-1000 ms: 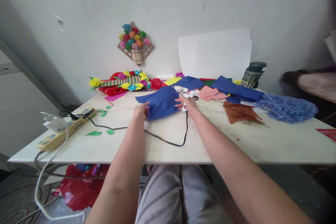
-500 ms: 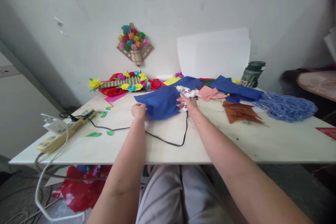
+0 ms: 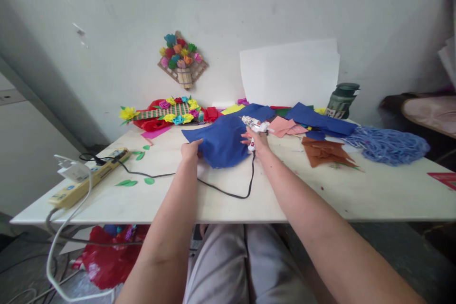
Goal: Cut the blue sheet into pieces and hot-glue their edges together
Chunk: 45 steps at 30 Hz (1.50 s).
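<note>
My left hand [image 3: 191, 148] is closed on the left edge of a large blue sheet [image 3: 223, 140], thumb on top and the other fingers hidden beneath. Whether the sheet is paper or cloth I cannot tell. A white glue gun [image 3: 255, 126] with a patterned barrel is in my right hand [image 3: 259, 141], the fingers wrapped round its handle. Its nozzle points left over the sheet. A black cord [image 3: 239, 196] runs from the handle across the table. Beside the gun lie pink paper pieces [image 3: 285, 126].
A yellow power strip [image 3: 89, 181] with plugs lies at left, near green paper leaves [image 3: 127, 183]. Behind stands a flower-decorated guitar-shaped craft [image 3: 164, 112]. To the right are brown paper [image 3: 327, 151], blue yarn [image 3: 395, 146] and a green bottle [image 3: 342, 100].
The blue sheet's near edge has dropped slightly toward me and spread flatter. My left thumb has shifted onto its top. The glue gun has barely moved.
</note>
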Motion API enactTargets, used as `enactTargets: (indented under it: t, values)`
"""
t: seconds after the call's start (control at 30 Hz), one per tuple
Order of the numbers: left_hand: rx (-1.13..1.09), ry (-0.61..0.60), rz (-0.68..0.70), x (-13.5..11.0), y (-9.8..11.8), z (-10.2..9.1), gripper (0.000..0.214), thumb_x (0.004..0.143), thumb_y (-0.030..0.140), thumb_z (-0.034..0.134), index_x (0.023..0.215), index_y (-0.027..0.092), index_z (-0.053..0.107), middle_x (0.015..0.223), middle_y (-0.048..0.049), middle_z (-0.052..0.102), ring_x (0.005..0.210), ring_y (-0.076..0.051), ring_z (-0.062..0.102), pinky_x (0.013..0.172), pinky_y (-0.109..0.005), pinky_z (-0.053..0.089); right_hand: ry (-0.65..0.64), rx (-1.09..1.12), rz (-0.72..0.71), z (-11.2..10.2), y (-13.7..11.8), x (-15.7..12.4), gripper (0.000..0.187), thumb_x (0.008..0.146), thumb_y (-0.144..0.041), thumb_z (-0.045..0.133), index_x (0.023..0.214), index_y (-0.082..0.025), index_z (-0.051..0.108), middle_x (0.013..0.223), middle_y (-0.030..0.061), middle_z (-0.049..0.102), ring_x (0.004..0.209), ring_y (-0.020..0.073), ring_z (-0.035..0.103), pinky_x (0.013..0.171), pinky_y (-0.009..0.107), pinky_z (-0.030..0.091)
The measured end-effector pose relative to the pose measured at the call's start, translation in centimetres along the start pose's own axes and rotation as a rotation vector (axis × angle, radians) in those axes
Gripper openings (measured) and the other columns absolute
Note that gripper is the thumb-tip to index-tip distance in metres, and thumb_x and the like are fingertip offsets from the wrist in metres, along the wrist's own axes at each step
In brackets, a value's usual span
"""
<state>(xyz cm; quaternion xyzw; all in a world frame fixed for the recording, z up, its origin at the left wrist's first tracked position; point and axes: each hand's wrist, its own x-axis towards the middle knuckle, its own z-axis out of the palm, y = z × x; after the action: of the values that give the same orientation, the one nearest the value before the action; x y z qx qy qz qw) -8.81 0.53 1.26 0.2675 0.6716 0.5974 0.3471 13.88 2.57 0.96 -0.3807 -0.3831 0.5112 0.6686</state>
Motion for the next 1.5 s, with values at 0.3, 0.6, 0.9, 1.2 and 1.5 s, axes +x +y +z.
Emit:
enactTargets:
  t: [0.3, 0.6, 0.9, 1.2, 1.5]
  values:
    - [-0.179, -0.227, -0.1, -1.1, 0.1, -0.3, 0.04, 0.053, 0.024, 0.078, 0.088, 0.014, 0.061, 0.076, -0.0066, 0.066, 0.063, -0.02, 0.063, 0.056, -0.032, 0.051, -0.003, 0.047, 0.014, -0.3, 0.1, 0.3, 0.017, 0.073, -0.029, 0.066, 0.078, -0.014, 0.058, 0.062, 0.0024, 0.067, 0.042, 0.0127, 0.061, 0.039, 0.021, 0.051]
    - [-0.44, -0.206, -0.096, -0.9, 0.8, -2.2, 0.037, 0.057, 0.022, 0.076, 0.092, 0.016, 0.063, 0.079, -0.0057, 0.068, 0.073, -0.02, 0.065, 0.064, -0.031, 0.053, 0.058, 0.169, -0.008, -0.1, -0.9, 0.0, 0.019, 0.074, -0.033, 0.062, 0.075, -0.015, 0.055, 0.065, 0.0027, 0.068, 0.038, 0.0112, 0.058, 0.035, 0.019, 0.047]
    - [-0.378, -0.047, 0.01, 0.0, -0.1, -1.4, 0.04, 0.055, 0.021, 0.076, 0.091, 0.018, 0.06, 0.092, -0.0058, 0.066, 0.076, -0.019, 0.064, 0.059, -0.03, 0.053, 0.075, 0.12, 0.024, -0.4, -0.7, 0.3, 0.022, 0.074, -0.036, 0.061, 0.071, -0.016, 0.053, 0.058, 0.002, 0.066, 0.033, 0.0106, 0.055, 0.028, 0.018, 0.039]
    - [0.227, 0.245, 0.284, 0.3, -0.4, -1.3, 0.054, 0.057, 0.033, 0.075, 0.104, 0.012, 0.057, 0.107, -0.0156, 0.061, 0.103, -0.028, 0.056, 0.089, -0.039, 0.043, 0.017, 0.085, 0.058, -0.4, -0.6, 0.1, 0.022, 0.074, -0.036, 0.063, 0.075, -0.017, 0.052, 0.05, -0.001, 0.062, 0.03, 0.0099, 0.051, 0.025, 0.016, 0.034]
    - [0.377, -0.118, 0.699, -2.1, 0.7, -1.0, 0.015, 0.069, 0.034, 0.064, 0.07, 0.019, 0.067, 0.064, -0.0035, 0.064, 0.072, -0.02, 0.06, 0.077, -0.028, 0.044, -0.139, -0.079, 0.101, 0.3, -0.6, -0.9, 0.026, 0.073, -0.041, 0.064, 0.079, -0.016, 0.056, 0.055, 0.0032, 0.065, 0.034, 0.0133, 0.056, 0.027, 0.02, 0.041]
